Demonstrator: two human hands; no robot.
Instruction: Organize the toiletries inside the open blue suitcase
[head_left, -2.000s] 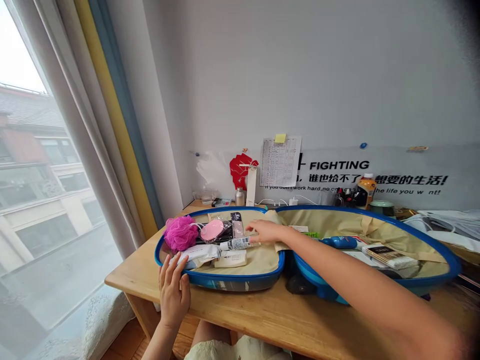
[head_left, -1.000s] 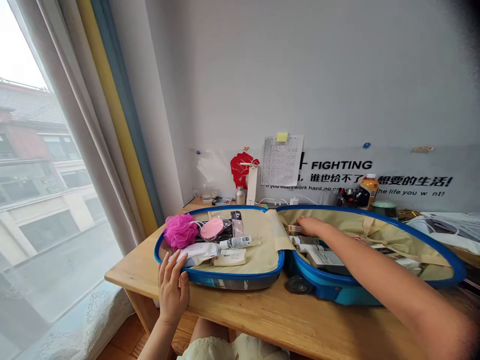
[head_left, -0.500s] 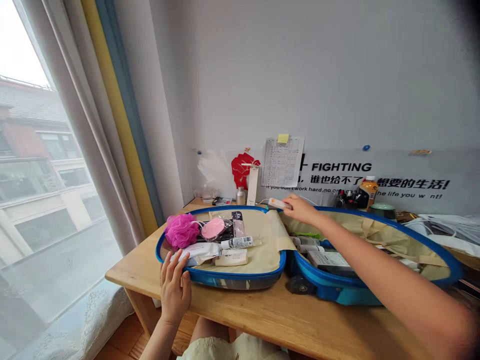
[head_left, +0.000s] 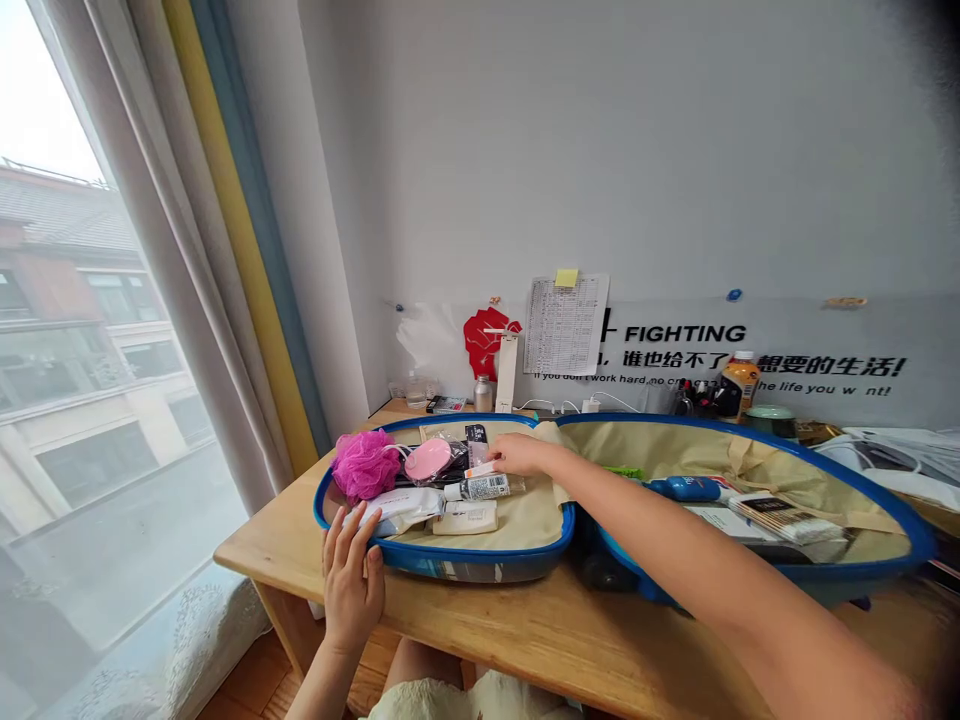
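Observation:
A blue suitcase (head_left: 480,570) lies open on the wooden table, its two beige-lined halves side by side. My left hand (head_left: 352,575) rests with fingers spread on the left half's near rim, by a white soft pack (head_left: 405,505). Over the same half, my right hand (head_left: 523,453) pinches a small white box (head_left: 480,470) with an orange mark, low above the contents. Close by lie a clear tube with a label (head_left: 486,487), a white bottle (head_left: 466,518), a pink round item (head_left: 428,460), a dark packet (head_left: 476,445) and a magenta bath puff (head_left: 365,465).
The right half holds a blue bottle (head_left: 690,488), a pack of cotton swabs (head_left: 784,517) and a flat white box (head_left: 727,522), partly behind my right forearm. Along the wall stand a metal bottle (head_left: 483,393), a white upright stand (head_left: 507,373) and an orange drink bottle (head_left: 739,382).
My right hand has carried the small white box left and down, from above the hinge side to just over the left half's contents. My left hand has stayed on the rim.

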